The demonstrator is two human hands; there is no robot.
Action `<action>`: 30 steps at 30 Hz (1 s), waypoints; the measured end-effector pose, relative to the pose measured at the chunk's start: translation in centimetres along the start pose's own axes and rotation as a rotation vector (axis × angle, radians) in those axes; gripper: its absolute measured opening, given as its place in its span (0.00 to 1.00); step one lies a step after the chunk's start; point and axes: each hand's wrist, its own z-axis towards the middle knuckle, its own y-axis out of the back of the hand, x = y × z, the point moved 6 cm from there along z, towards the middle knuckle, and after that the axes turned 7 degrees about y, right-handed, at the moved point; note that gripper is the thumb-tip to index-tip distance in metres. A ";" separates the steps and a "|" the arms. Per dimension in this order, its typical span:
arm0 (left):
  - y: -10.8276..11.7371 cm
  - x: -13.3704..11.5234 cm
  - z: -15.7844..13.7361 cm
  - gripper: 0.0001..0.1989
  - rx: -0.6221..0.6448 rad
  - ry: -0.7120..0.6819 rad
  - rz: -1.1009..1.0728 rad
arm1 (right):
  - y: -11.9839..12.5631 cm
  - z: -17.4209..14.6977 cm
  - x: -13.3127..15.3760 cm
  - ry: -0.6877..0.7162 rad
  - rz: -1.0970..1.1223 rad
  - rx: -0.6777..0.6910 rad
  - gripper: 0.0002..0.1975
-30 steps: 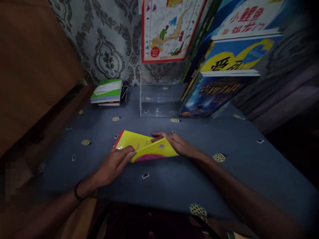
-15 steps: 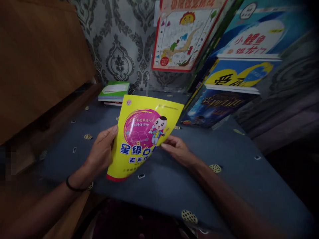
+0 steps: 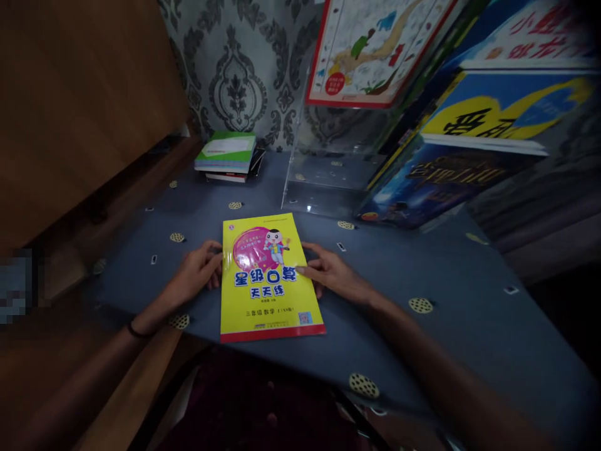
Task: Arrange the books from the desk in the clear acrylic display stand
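My left hand (image 3: pixel 196 272): fingers curled against the book's left edge, hold indeterminable. My right hand (image 3: pixel 337 274): thumb lapping the right edge, fingers half-bent, grip likewise uncertain. Between them, about equally near — one yellow rectangular red-banded paperback book (image 3: pixel 270 308), long axis running away from me, on the blue-grey patterned desk (image 3: pixel 474 269).

We see a bright yellow booklet (image 3: pixel 305 297) printed with a magenta circle (image 3: pixel 248 254), blue lettering (image 3: pixel 265 277) edged in white, and a red band (image 3: pixel 272 334) along its bottom. Beneath it, a slate-blue tablecloth (image 3: pixel 464 351) is scattered with pale yellow, black-spotted ovals (image 3: pixel 421 305). Behind, we find grey wallpaper (image 3: pixel 237 91) with darker damask scrolls, a green-and-white book (image 3: pixel 228 153) and a dark blue book (image 3: pixel 436 197) with gold lettering.
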 end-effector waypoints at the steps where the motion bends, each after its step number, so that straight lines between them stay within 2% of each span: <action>1: 0.4 -0.4 0.1 0.16 -0.043 -0.064 0.128 | 0.0 0.0 0.1 -0.003 -0.024 0.000 0.44; 4: 0.9 -1.7 0.6 0.12 -0.186 -0.246 0.483 | 0.2 -0.3 0.7 0.007 -0.131 -0.007 0.43; 7: 0.3 -2.1 1.5 0.12 -0.216 -0.367 0.661 | 0.7 -0.4 1.6 0.055 -0.366 -0.056 0.35; 10: -0.3 -1.5 2.3 0.13 -0.173 -0.389 0.749 | 1.0 -0.3 2.7 0.152 -0.717 -0.173 0.24; 13: -0.4 -1.0 2.6 0.14 -0.149 -0.363 0.808 | -0.2 0.1 3.6 0.249 -0.854 -0.218 0.22; 17: -0.4 -0.7 2.5 0.14 -0.143 -0.381 0.804 | -4.5 2.4 5.2 0.424 -0.823 -0.053 0.27; 20: -0.4 -0.7 2.4 0.14 -0.164 -0.409 0.785 | -8.3 5.1 5.9 0.461 -0.842 0.132 0.34; 23: -0.4 -0.7 2.4 0.14 -0.152 -0.423 0.762 | -11.1 7.9 6.1 0.489 -0.844 0.247 0.41; 26: -0.3 -0.6 2.3 0.15 -0.128 -0.401 0.756 | -12.4 10.0 6.1 0.509 -0.831 0.302 0.43; 30: -0.2 -0.5 2.4 0.17 -0.128 -0.403 0.734 | -12.5 11.1 5.8 0.508 -0.836 0.301 0.43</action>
